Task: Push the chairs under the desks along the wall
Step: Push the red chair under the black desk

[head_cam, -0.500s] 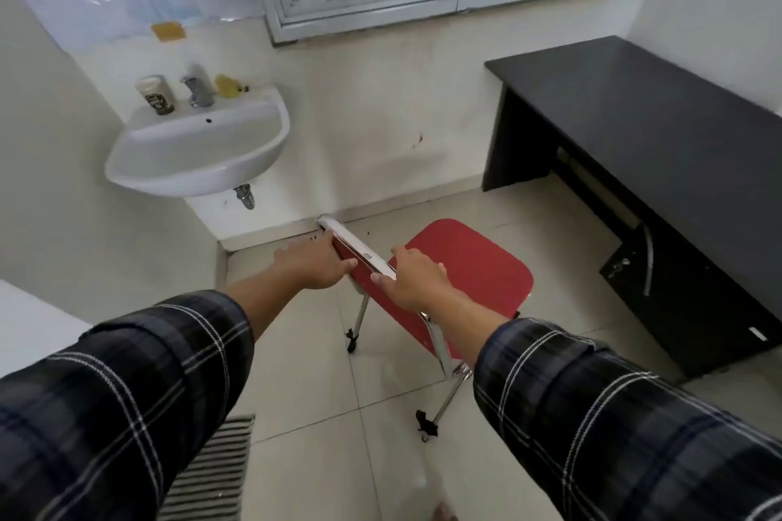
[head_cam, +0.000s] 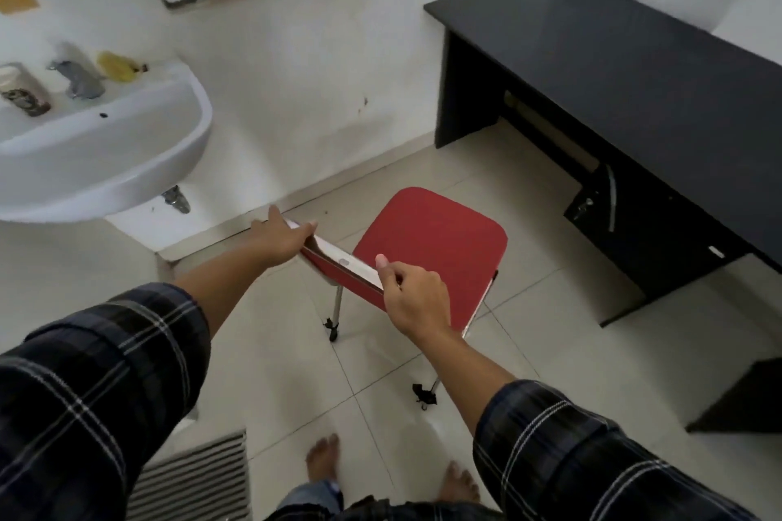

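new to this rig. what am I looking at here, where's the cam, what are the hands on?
No robot: a person filmed by one wide-angle camera worn on the head, looking forward and down, so you see their own arms and bare feet. The left hand and right hand are on the top edge of the backrest of a red chair, one at each end. The chair stands on the tiled floor, facing a black desk at the right wall, not yet under it. A sink hangs at left.

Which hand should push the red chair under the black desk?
Probably the left hand: it holds the backrest end farthest from the black desk, so it can push the red chair that way. The right hand can steer.
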Motion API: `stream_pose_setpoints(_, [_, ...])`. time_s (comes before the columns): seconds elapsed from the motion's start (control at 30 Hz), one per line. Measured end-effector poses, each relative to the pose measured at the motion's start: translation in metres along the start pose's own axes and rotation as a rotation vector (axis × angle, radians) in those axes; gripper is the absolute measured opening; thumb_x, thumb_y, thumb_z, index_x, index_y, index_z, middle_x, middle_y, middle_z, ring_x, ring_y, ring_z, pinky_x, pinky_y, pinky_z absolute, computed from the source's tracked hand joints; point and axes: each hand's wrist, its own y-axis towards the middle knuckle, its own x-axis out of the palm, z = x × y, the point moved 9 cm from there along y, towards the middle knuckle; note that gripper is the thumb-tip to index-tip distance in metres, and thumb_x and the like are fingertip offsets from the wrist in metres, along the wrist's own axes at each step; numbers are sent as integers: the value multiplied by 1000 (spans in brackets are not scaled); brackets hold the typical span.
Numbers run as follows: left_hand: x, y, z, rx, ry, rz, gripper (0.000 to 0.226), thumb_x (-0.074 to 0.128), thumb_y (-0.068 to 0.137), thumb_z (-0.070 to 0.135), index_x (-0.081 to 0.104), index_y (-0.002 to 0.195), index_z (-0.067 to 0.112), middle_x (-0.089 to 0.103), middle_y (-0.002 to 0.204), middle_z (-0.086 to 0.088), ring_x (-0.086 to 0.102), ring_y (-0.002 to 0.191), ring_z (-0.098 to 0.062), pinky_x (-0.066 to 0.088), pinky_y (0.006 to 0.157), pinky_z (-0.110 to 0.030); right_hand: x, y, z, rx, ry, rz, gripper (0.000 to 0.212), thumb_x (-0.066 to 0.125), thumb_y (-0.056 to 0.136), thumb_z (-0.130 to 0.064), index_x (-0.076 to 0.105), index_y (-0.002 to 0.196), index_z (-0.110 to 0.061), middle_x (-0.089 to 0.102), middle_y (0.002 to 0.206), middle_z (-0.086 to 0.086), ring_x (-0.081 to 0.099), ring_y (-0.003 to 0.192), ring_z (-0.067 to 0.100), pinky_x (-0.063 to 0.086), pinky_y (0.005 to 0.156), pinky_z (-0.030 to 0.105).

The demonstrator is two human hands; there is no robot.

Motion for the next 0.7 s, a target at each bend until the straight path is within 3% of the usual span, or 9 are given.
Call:
stream_pose_setpoints(0.13, [7,4,1,15,-303,96,75,56,92,41,23,154,12,40,150,-15,44,130,-32,36,92,-33,-7,-4,15,190,-17,232,50,41,104,-48,59,66,-21,47,49,-8,41,43,9,24,46,23])
stream_pose_setpoints(0.23, [13,-3,-4,-21,-517,148,70,58,91,30,28,152,15,42,146,-13,48,109,-24,35,81,-30,-5,-16,33,420,130,447,47,43,101,-40,71,74,-13,63,57,2,54,50,18,40,48,30])
stream_pose_setpoints(0.3, [20,2,-5,-80,-661,99,70,60,88,23,28,150,16,46,139,-12,50,95,-21,40,74,-32,2,-30,42,597,255,618,39,46,96,-38,74,82,-15,69,70,4,65,70,26,54,62,39])
stream_pose_setpoints(0.4, [34,19,-12,-229,-894,-62,63,63,74,15,42,133,7,62,116,-16,63,76,-24,51,56,-36,8,-45,45,782,383,772,31,50,86,-36,75,97,-20,72,107,5,56,112,26,53,90,46])
stream_pose_setpoints(0.5, [47,28,-10,-374,-1051,-327,38,60,82,18,50,117,5,61,116,-20,63,101,-40,53,71,-55,20,-48,54,936,506,780,41,54,83,-34,68,118,-21,55,140,7,49,129,27,49,102,49])
stream_pose_setpoints(0.57, [50,29,-6,-450,-1140,-420,32,53,94,22,46,120,5,56,115,-21,55,115,-45,45,89,-64,30,-49,64,1070,648,792,54,51,75,-33,66,123,-16,56,136,7,60,113,29,53,95,44])
stream_pose_setpoints(0.6, [50,29,-5,-485,-1174,-451,33,50,97,24,45,123,4,55,113,-22,53,119,-46,42,94,-66,33,-50,67,1133,728,798,56,47,72,-31,66,121,-11,62,128,9,62,97,28,55,84,39])
stream_pose_setpoints(0.67, [52,28,1,-530,-1255,-509,34,47,99,22,43,126,3,50,118,-24,47,127,-50,35,102,-69,36,-53,70,1226,895,759,41,44,77,-19,65,109,-2,63,102,7,50,67,22,44,57,27])
stream_pose_setpoints(0.7, [54,28,3,-535,-1273,-543,32,47,98,18,43,125,2,48,123,-26,44,129,-52,31,105,-71,37,-56,68,1267,1010,766,27,43,81,-13,62,98,-3,58,90,5,43,60,19,39,52,26])
